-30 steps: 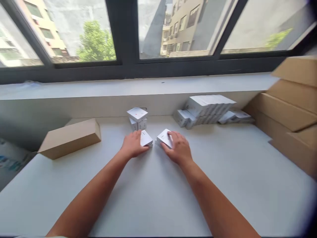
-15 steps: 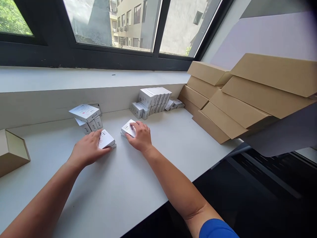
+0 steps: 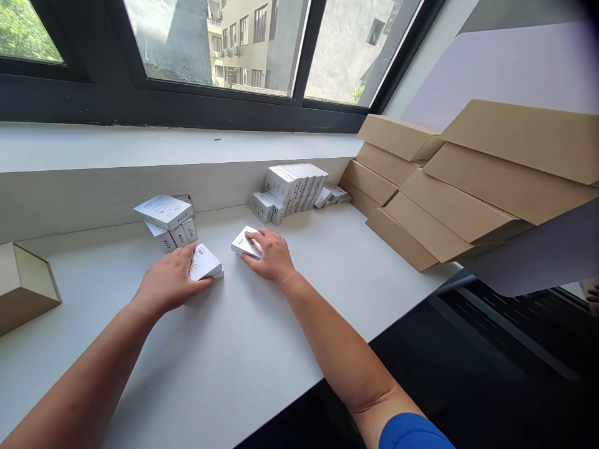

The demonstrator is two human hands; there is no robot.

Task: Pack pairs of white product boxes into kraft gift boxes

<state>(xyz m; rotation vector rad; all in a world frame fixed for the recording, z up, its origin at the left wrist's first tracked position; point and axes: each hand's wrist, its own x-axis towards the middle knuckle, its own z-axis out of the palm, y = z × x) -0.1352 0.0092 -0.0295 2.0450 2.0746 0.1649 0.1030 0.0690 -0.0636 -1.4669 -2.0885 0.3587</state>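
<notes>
My left hand (image 3: 174,279) is wrapped round the near side of two stacked small white boxes (image 3: 204,262), lying flat on the white table. To its right, my right hand (image 3: 272,254) grips another flat white box (image 3: 246,242) between thumb and fingers, at table height. A gap separates the two hands' boxes. Just behind my left hand stand several white boxes (image 3: 180,236) with one flat white box (image 3: 163,211) tilted on top. Farther back, beyond my right hand, a double-layer row of white boxes (image 3: 294,187) stands near the wall.
Large brown cartons (image 3: 472,193) are piled at the right, along the table's edge. An open brown box (image 3: 28,287) lies at the far left. Several small white boxes (image 3: 332,196) lie beside the back row. A person's hand (image 3: 591,294) shows at the right edge.
My right hand has shifted slightly right with its box, and the lower box that showed beneath it is no longer visible. A person's hand has appeared at the far right. The view has shifted slightly.
</notes>
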